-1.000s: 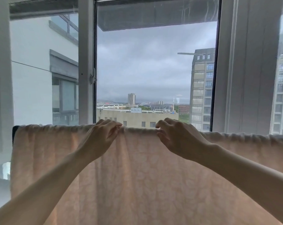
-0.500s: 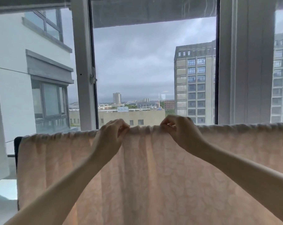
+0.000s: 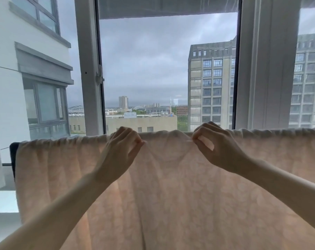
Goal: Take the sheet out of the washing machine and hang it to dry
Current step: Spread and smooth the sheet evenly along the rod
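Pale sheet (image 3: 171, 195) draped over rail before open window (image 3: 167, 69). Left hand (image 3: 120, 152) and right hand (image 3: 216, 147) apart, each pinching top fold. Spreading step, likely near done. Next: slide pinches outward, smoothing bunched edge.

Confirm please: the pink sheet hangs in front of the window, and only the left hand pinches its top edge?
Not quite. In the head view both hands pinch the top edge of the sheet: the left hand and the right hand. The sheet does hang in front of the window.
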Demonstrator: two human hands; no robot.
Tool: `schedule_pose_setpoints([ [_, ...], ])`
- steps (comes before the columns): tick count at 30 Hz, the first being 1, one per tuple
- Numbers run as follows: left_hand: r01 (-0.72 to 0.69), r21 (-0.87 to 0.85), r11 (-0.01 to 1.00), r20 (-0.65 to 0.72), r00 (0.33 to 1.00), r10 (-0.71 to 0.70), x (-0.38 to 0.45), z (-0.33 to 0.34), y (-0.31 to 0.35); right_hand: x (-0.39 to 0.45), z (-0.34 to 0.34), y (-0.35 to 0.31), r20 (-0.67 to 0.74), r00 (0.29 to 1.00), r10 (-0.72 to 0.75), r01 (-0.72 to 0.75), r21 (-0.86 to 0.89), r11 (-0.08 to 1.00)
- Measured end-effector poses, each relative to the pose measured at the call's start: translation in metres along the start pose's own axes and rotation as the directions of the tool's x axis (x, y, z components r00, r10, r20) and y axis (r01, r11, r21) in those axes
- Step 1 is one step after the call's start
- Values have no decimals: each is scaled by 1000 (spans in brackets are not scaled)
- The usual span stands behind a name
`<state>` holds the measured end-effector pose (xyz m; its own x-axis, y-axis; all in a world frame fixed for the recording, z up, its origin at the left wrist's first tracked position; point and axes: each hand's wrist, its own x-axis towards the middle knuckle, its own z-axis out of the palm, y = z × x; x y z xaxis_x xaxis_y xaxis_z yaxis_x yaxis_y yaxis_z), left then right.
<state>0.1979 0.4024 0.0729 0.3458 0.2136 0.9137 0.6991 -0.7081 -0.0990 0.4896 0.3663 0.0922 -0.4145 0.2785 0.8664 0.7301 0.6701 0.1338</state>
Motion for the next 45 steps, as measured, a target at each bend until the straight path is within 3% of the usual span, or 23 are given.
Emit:
schedule_pose_setpoints([
  [5, 206, -68, 976, 31, 978, -205, 13, -11, -18, 22, -3, 4, 15, 985, 172, -172, 12, 985],
  [10, 401, -20, 916, 88, 913, -398, 0, -23, -39, 30, 10, 14, 228, 937, 265, -272, -1, 962],
  [16, 423, 40, 905, 46, 904, -424, -3, -38, -51, 32, 22, 10, 119, 957, 266, -276, 74, 958],
  [19, 428, 8, 904, -116, 898, -424, -10, -45, -53, 32, 13, 6, -65, 948, 310, -294, 188, 937],
  [22, 340, 14, 940, -173, 927, -332, -24, -51, -47, 21, 8, 2, -147, 963, 226, -200, 172, 965],
  [26, 252, 121, 960, 61, 964, -261, -49, -44, -57, -2, 23, 4, -6, 999, 32, -32, -22, 999],
  [29, 262, 131, 956, 70, 960, -273, -53, -42, -60, 0, 25, 3, 46, 998, 41, -36, -111, 993],
  [35, 366, 134, 921, -10, 930, -368, -39, -53, -67, 28, 36, -15, 107, 994, 24, -12, -113, 994],
  [45, 369, 286, 885, 9, 922, -387, -53, -84, -109, 71, 92, -59, 190, 979, -72, 95, -113, 989],
])
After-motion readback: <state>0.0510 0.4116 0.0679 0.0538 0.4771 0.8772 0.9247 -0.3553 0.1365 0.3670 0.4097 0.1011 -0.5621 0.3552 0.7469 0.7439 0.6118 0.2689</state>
